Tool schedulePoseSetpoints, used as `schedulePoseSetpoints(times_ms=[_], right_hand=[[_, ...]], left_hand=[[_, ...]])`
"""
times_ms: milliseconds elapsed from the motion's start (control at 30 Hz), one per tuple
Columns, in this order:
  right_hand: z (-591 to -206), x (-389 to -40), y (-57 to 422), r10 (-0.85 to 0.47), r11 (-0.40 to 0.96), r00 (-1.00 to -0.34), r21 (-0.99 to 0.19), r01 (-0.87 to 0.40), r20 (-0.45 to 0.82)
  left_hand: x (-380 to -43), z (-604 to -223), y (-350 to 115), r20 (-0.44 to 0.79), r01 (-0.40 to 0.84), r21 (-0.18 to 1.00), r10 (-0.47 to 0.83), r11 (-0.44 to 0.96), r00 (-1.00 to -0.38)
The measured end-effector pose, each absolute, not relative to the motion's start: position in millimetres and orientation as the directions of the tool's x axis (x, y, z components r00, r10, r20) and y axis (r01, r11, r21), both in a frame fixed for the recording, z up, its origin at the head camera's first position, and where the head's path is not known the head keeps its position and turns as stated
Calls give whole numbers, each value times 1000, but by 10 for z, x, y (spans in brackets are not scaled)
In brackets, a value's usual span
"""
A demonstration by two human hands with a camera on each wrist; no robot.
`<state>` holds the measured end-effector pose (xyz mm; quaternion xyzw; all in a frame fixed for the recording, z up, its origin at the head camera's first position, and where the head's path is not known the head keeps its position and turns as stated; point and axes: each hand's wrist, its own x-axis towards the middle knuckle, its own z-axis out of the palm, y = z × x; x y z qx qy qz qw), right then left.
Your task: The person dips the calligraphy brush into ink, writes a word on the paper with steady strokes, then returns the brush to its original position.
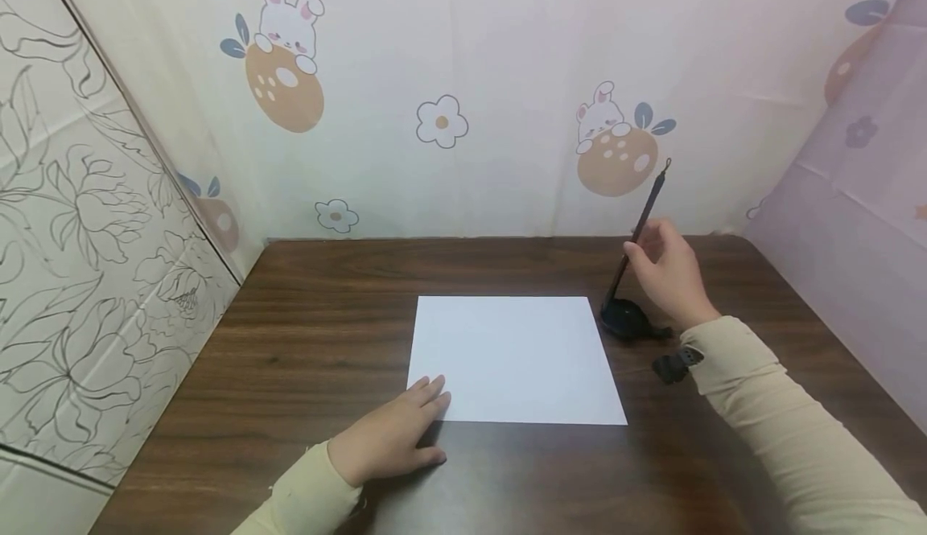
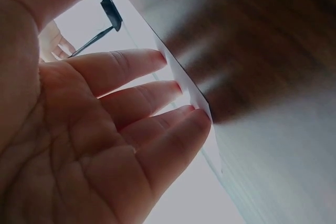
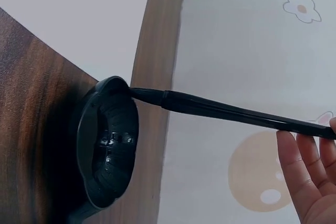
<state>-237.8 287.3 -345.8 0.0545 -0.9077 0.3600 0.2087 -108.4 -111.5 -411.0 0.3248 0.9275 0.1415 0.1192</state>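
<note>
My right hand [image 1: 669, 269] pinches a dark calligraphy brush [image 1: 639, 225] by its shaft, bristles down. In the right wrist view the black brush tip [image 3: 146, 95] touches the rim of a black ink dish [image 3: 107, 145], which has a wet shine inside. That dish stands just right of a white sheet of paper [image 1: 510, 358]. With fingers straight, my left hand [image 1: 394, 434] rests on the sheet's lower left corner, its thumb on the table. The left wrist view shows the palm and the fingertips [image 2: 197, 121] against the paper.
The dark wooden table [image 1: 311, 358] reaches back to a wall covering [image 1: 507, 36] printed with rabbits and flowers. At the left stands a panel [image 1: 87, 277] with line-drawn flowers. A black strap with a small device [image 1: 675, 364] is on the right wrist.
</note>
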Motion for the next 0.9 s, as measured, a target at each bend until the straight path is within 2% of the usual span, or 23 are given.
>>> schedulePoseSetpoints(times_ms=[333,633,900], right_hand=[[-3383,-2397,2959,129,676,-888,-695,-247,441],[-3254,-2425,2997,201,512,-889,-817,-263,412],[-3086,-2471,2807,143,451,-877,-819,-355,459]], left_hand=[[-1083,-4102,-1108,-133,563,347,634,750,-762],[-1093,-4123,-1103,-125,578,329,641,747,-758],[-1076,-4091,-1115,-146,559,337,629,757,-764]])
